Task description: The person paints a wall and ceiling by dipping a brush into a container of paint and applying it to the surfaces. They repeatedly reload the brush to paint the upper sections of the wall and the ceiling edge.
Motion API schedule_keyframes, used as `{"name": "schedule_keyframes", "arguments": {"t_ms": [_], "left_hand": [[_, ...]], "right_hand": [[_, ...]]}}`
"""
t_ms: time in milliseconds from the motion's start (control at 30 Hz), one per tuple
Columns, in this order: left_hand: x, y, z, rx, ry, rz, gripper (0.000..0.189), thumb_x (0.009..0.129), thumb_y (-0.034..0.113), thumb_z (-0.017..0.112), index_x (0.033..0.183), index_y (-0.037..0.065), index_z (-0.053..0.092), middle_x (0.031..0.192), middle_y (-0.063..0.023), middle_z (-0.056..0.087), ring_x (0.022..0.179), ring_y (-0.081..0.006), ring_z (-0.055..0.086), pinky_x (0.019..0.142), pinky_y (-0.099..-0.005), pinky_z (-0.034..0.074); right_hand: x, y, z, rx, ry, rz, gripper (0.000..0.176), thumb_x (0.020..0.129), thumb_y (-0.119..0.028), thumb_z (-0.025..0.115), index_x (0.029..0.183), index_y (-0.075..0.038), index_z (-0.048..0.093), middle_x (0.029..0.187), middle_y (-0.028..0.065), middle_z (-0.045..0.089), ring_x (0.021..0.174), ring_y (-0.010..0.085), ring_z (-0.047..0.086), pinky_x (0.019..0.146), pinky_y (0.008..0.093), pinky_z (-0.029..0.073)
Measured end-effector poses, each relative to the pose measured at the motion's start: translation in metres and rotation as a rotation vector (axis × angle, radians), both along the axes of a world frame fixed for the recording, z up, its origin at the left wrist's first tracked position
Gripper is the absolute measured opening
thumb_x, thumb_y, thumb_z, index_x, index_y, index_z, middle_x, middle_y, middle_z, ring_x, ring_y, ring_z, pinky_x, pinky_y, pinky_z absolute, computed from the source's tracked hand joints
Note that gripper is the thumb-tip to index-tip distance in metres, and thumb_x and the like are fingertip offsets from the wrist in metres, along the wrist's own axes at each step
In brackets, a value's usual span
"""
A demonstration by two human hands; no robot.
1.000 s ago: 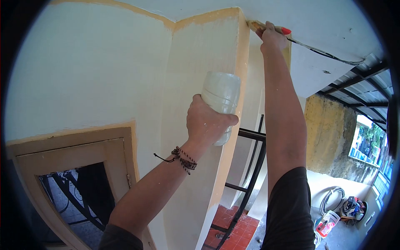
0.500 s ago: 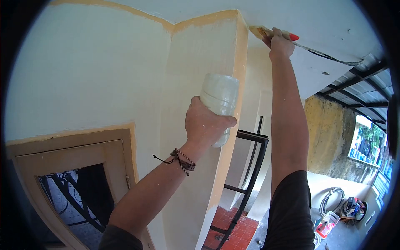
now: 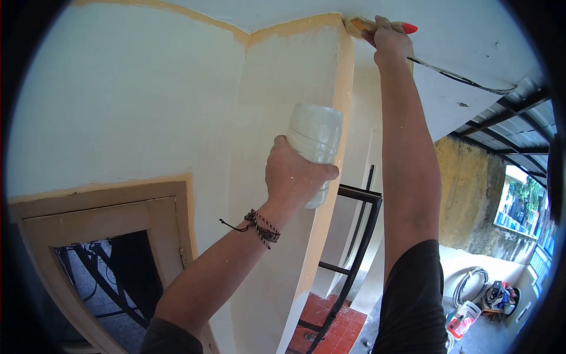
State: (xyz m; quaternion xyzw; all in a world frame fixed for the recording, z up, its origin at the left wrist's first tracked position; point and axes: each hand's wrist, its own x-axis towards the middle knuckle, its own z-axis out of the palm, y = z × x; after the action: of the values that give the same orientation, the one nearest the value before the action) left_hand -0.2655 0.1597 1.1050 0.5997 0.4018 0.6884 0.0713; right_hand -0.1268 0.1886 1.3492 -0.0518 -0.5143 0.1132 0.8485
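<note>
A pale wall (image 3: 135, 112) is filling the view from 9 to 12 o'clock, and a brown door (image 3: 100, 218) is standing at 8 o'clock. Near the centre, the left hand (image 3: 295, 175) is clasping 1 cloudy plastic container (image 3: 315, 127). At 1 o'clock, the right hand (image 3: 391, 44) is gripping 1 red-tipped brush (image 3: 356, 26), its bristles seemingly touching the ceiling (image 3: 454, 35) corner. The hands are working well apart.
</note>
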Motion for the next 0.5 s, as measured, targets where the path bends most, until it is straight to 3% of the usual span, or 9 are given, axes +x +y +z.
{"name": "schedule_keyframes", "arguments": {"t_ms": [167, 267, 333, 367, 433, 467, 500], "left_hand": [[0.001, -0.001, -0.001, 0.004, 0.006, 0.030, 0.072, 0.053, 0.019, 0.083, 0.110, -0.007, 0.046, 0.101, -0.0187, 0.063, 0.089, -0.0275, 0.065, 0.077, -0.0365, 0.055], [0.001, -0.001, 0.000, -0.013, -0.004, 0.018, 0.071, 0.051, 0.020, 0.082, 0.106, -0.007, 0.046, 0.101, -0.0190, 0.058, 0.088, -0.0308, 0.063, 0.074, -0.0397, 0.055], [0.001, -0.002, 0.000, -0.008, -0.007, -0.002, 0.071, 0.051, 0.020, 0.082, 0.106, -0.007, 0.046, 0.100, -0.0189, 0.058, 0.088, -0.0307, 0.063, 0.074, -0.0397, 0.055], [0.001, -0.003, 0.000, -0.001, -0.012, -0.021, 0.071, 0.051, 0.020, 0.082, 0.106, -0.007, 0.046, 0.100, -0.0188, 0.058, 0.087, -0.0306, 0.064, 0.074, -0.0397, 0.055], [0.002, -0.006, 0.001, -0.016, -0.005, -0.002, 0.071, 0.052, 0.020, 0.082, 0.108, -0.007, 0.046, 0.100, -0.0187, 0.061, 0.088, -0.0293, 0.064, 0.076, -0.0384, 0.055], [0.002, -0.007, 0.001, -0.031, 0.000, 0.016, 0.072, 0.053, 0.020, 0.083, 0.109, -0.007, 0.047, 0.101, -0.0186, 0.063, 0.088, -0.0280, 0.065, 0.078, -0.0371, 0.055], [0.002, -0.007, 0.001, -0.029, 0.000, 0.017, 0.072, 0.053, 0.020, 0.083, 0.109, -0.007, 0.047, 0.101, -0.0186, 0.063, 0.088, -0.0280, 0.065, 0.078, -0.0371, 0.055]], "right_hand": [[-0.005, -0.012, -0.002, 0.028, -0.013, 0.012, 0.034, 0.089, -0.015, 0.060, 0.107, 0.013, 0.050, 0.091, 0.0204, 0.066, 0.066, 0.0227, 0.070, 0.057, 0.0227, 0.060], [-0.003, -0.009, 0.011, 0.044, -0.068, -0.020, 0.033, 0.089, -0.013, 0.060, 0.107, 0.013, 0.051, 0.091, 0.0205, 0.066, 0.066, 0.0244, 0.070, 0.057, 0.0243, 0.060], [-0.005, 0.000, 0.019, 0.168, -0.024, 0.069, 0.020, 0.086, -0.019, 0.064, 0.081, -0.001, 0.056, 0.073, 0.0154, 0.061, 0.065, 0.0298, 0.062, 0.070, 0.0415, 0.057], [-0.007, -0.007, 0.017, 0.170, -0.024, 0.069, 0.020, 0.086, -0.019, 0.064, 0.081, -0.001, 0.056, 0.073, 0.0154, 0.061, 0.065, 0.0298, 0.062, 0.070, 0.0415, 0.057], [-0.010, -0.030, 0.007, 0.136, 0.047, 0.091, 0.017, 0.087, -0.014, 0.057, 0.078, 0.001, 0.054, 0.073, 0.0169, 0.061, 0.054, 0.0299, 0.060, 0.048, 0.0455, 0.054], [-0.009, -0.032, 0.000, 0.138, 0.046, 0.092, 0.017, 0.087, -0.014, 0.057, 0.078, 0.001, 0.054, 0.073, 0.0169, 0.061, 0.054, 0.0299, 0.060, 0.048, 0.0455, 0.054], [-0.005, -0.035, -0.008, 0.102, 0.049, 0.051, 0.020, 0.088, -0.012, 0.058, 0.093, 0.007, 0.053, 0.082, 0.0190, 0.063, 0.059, 0.0277, 0.064, 0.052, 0.0360, 0.057]]}}
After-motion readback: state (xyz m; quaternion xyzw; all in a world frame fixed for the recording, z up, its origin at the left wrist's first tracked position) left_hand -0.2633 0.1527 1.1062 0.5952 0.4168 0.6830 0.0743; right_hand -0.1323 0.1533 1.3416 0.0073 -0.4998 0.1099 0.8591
